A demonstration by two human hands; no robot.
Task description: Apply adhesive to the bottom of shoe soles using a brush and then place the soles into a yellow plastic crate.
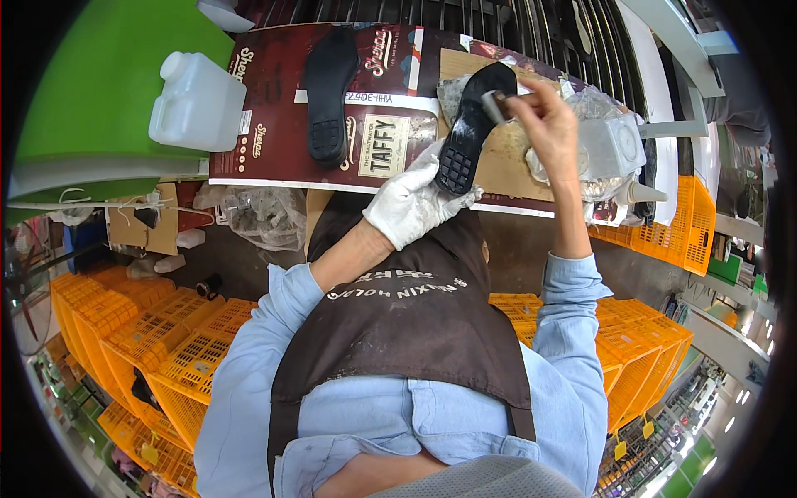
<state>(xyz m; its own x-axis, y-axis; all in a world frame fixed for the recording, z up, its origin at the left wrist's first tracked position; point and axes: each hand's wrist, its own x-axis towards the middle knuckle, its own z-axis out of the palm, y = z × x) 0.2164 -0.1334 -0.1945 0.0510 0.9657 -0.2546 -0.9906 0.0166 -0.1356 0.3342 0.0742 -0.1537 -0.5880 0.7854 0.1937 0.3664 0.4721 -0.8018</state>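
A black shoe sole (pixel 475 116) with a ridged block-pattern heel is held at a slant over the bench, a whitish wet-looking smear across its middle. My left hand (pixel 415 206), in a white glove, grips it from below at the heel. Bare, my right hand (pixel 546 129) pinches a small pale-grey tool (pixel 493 108) against the upper part of the sole. Motion blur hides what kind of tool it is. To the left, a second black sole (pixel 328 91) lies on the dark red printed cardboard (pixel 274 124), its heel toward me.
A white plastic jug (pixel 199 104) stands at the left edge. Beside my right hand are a translucent container (pixel 610 148), crumpled plastic and a nozzle bottle (pixel 643 194). Brown cardboard (pixel 506 170) lies under the held sole. Orange crates (pixel 178 328) stand on both sides; black rails run behind.
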